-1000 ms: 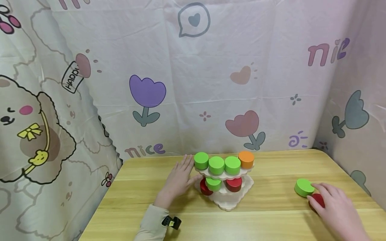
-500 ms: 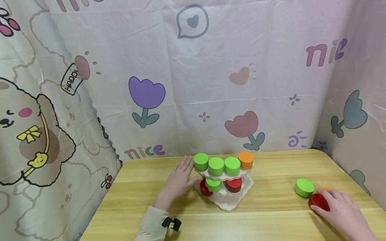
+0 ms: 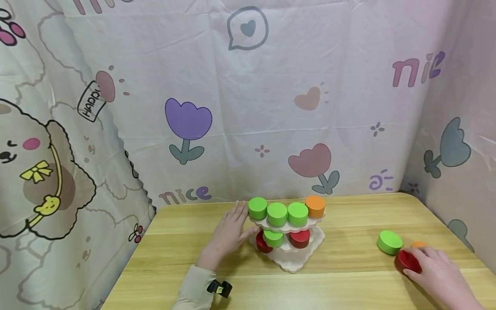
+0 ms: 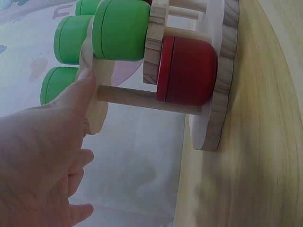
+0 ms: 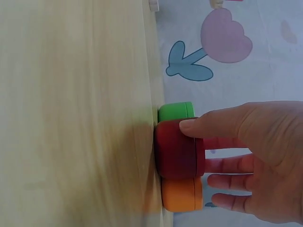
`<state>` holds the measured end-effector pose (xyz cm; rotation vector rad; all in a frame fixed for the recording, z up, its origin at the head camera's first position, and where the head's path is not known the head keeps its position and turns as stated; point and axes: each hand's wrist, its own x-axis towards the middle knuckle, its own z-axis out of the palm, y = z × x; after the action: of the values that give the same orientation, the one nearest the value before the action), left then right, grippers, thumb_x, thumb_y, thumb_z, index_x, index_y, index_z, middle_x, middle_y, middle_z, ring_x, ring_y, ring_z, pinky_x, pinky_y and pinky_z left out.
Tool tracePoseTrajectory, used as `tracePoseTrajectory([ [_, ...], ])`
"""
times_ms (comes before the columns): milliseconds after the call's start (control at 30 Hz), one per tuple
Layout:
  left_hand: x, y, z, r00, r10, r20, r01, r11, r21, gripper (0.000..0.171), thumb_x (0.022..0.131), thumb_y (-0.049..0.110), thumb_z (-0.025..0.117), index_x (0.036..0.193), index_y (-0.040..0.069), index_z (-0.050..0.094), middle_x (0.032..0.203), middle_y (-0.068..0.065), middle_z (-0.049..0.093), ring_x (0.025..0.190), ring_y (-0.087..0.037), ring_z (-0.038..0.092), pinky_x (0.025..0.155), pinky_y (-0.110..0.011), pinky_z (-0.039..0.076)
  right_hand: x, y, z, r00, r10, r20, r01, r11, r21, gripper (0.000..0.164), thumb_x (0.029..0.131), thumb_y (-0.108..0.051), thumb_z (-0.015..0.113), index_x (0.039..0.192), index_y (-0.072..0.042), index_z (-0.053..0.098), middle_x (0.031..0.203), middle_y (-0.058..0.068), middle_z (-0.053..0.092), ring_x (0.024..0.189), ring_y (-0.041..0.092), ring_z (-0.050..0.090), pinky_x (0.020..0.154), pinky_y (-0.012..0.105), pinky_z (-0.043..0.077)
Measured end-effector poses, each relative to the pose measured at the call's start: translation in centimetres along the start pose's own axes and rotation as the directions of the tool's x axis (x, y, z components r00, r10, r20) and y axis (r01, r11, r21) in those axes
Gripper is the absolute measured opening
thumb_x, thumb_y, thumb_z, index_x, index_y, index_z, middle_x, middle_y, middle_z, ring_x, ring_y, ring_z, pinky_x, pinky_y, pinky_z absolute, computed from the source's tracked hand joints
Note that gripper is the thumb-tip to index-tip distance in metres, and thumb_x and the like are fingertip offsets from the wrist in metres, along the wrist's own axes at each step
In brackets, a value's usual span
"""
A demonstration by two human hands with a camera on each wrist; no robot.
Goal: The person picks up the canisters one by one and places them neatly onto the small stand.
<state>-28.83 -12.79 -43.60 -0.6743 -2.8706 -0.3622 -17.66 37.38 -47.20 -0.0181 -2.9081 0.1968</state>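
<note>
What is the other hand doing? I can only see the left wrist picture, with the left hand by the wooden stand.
Observer: The right hand is holding a red block.
Operator: Ooh! Is there another block near it?
Observer: Yes, a loose green block sits on the table close to that hand.
Operator: Is there any orange on the stand? I only see green and red blocks!
Observer: Yes, in the head view an orange block sits up on the wooden stand, at the right end of the top row.
</note>
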Motion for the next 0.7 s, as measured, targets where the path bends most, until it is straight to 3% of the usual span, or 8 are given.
tracePoseTrajectory([
  [367, -0.1, 0.0, -0.1, 1.000, 0.000, 0.001, 0.000, 1.000, -0.003, 0.086, 0.095, 0.066, 0.037, 0.156, 0.010, 0.017, 0.165, -0.005, 0.010, 0.153, -0.027, 0.007, 0.123, -0.053, 0.016, -0.2, -1.1, -0.3, 0.997, -0.070, -0.038, 0.069, 0.998, -0.013, 0.049, 0.067, -0.024, 0.086, 0.106, -0.001, 0.066, 0.105, 0.026, 0.060, 0.092, 0.044, 0.053, 0.073, 0.062, 0.048],
  [700, -0.1, 0.1, -0.2, 1.000, -0.004, 0.004, 0.004, 1.000, -0.001, 0.085, 0.095, 0.065, 0.038, 0.156, 0.009, 0.018, 0.164, -0.005, 0.010, 0.153, -0.026, 0.007, 0.123, -0.053, 0.016, -0.2, -0.2, 0.4, 0.997, -0.054, -0.060, 0.054, 0.999, 0.004, 0.054, 0.064, -0.023, 0.087, 0.109, -0.004, 0.064, 0.105, 0.025, 0.060, 0.091, 0.043, 0.052, 0.069, 0.060, 0.047],
])
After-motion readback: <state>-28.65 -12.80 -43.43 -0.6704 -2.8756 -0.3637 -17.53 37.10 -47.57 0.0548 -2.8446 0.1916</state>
